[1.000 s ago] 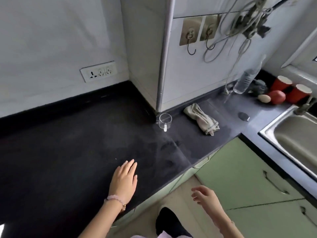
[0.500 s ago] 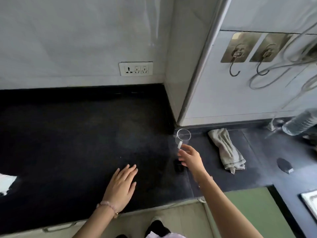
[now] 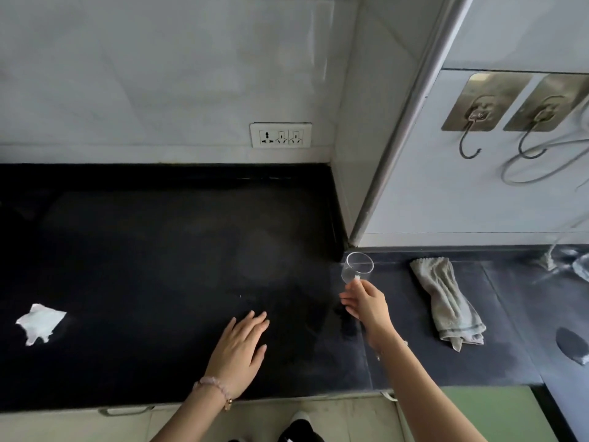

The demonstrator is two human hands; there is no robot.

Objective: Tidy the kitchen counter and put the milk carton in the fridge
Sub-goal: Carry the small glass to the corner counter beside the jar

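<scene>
A small clear glass [image 3: 357, 268] stands near the inner corner of the black table [image 3: 143, 256], just below the metal corner strip of the wall. It is a short cylinder of transparent material, its round mouth facing up and tipped a little toward the camera, so its long axis runs nearly upright with a slight lean. A small white tab or label shows on its near side.

The right hand [image 3: 366, 303] reaches to the glass with the fingertips [image 3: 356, 283] pinched on that near lower wall; the remaining fingers are loosely curled. Whether the glass rests on the table or is lifted off it cannot be told.

The left hand [image 3: 240, 349] lies flat, palm down, fingers together and extended, on the dark matte surface close to the front edge, holding nothing. A pink beaded bracelet [image 3: 214, 386] circles its wrist.

A crumpled white tissue [image 3: 39, 323] lies well to the left on the table. A greyish, ribbed cloth [image 3: 446, 301], folded into a long limp strip, lies right of the glass, its length running away from the wall. Two metal hooks [image 3: 471, 122] on shiny adhesive plates are fixed to the pale wall above, and a white socket plate [image 3: 280, 135] sits on the back wall.

No milk carton is visible in this view.
</scene>
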